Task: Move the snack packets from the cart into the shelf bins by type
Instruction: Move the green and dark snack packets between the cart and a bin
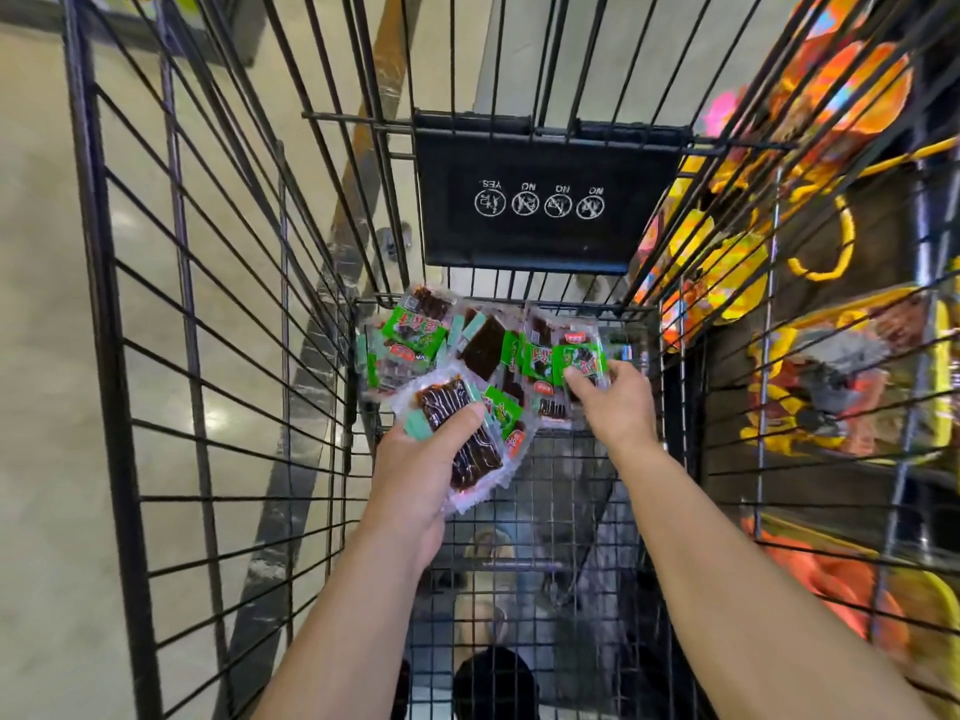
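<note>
I look down into a black wire cart (244,324). Several clear snack packets (415,335) with green labels and dark brown strips lie heaped at the far end of its floor. My left hand (415,475) grips a small stack of these packets (462,439), raised a little above the cart floor. My right hand (608,402) reaches to the right side of the heap, and its thumb and fingers pinch one green-labelled packet (579,363).
A black flap with white pictograms (545,200) hangs on the cart's far wall. Through the right wall show shelf bins (852,371) with orange and yellow packets. Pale floor lies to the left. The near cart floor (519,589) is bare mesh.
</note>
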Tool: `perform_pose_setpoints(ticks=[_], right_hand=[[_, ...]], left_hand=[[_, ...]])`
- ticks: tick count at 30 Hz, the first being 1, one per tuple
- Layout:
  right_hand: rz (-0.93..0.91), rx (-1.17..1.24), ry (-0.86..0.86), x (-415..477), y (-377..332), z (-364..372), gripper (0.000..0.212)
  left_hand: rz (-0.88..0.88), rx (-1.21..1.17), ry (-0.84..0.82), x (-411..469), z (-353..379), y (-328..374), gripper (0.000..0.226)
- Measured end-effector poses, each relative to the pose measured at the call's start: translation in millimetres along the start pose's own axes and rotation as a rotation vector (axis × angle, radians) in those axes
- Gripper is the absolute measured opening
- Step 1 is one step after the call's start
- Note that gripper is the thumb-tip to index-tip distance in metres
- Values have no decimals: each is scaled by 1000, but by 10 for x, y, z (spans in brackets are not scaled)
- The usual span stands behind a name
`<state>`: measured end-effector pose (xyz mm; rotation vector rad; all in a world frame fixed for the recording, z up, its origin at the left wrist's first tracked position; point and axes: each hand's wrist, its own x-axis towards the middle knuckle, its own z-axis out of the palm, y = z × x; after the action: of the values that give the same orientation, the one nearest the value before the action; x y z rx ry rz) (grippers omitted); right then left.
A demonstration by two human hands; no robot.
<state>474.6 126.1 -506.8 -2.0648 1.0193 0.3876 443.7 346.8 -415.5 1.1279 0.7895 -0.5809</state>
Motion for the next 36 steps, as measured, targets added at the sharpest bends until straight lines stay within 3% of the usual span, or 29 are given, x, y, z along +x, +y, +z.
perform_pose_setpoints(ticks=[4,8,12,14,17,19,22,26,29,33,36], right_hand=[[82,129,17,11,-55,74,53],[52,274,-34,-107,-98,-62,20],[-23,652,-372,-418,-204,-428,28],[-95,708,-544,-627,-258,-540,40],[-172,550,-624,-888,-320,-541,53],[-227,445,-591,-1005,-362,-491,40],[-455,285,-509,-1126,-404,-386,14],[-630,72,-487,-1192,-383,-268,15],[-490,139,-442,-1063,-335,-295,35],[-156,36,-56,-602,-315,-196,57],[39,-87,-36,-326,-332,-26,78]], left_hand=[[-5,2,6,-11,-27,4,40],[9,3,25,-4,-47,19,30],[6,28,29,1,-32,48,28],[6,35,3,-19,-11,67,29],[-10,23,-58,-65,37,103,50],[-14,12,-90,-81,54,112,59],[-7,24,-133,-83,49,114,53],[20,114,-75,-42,15,56,34],[46,89,-2,-14,-40,29,26],[41,39,41,3,-113,20,31],[31,42,51,20,-125,-18,33]])
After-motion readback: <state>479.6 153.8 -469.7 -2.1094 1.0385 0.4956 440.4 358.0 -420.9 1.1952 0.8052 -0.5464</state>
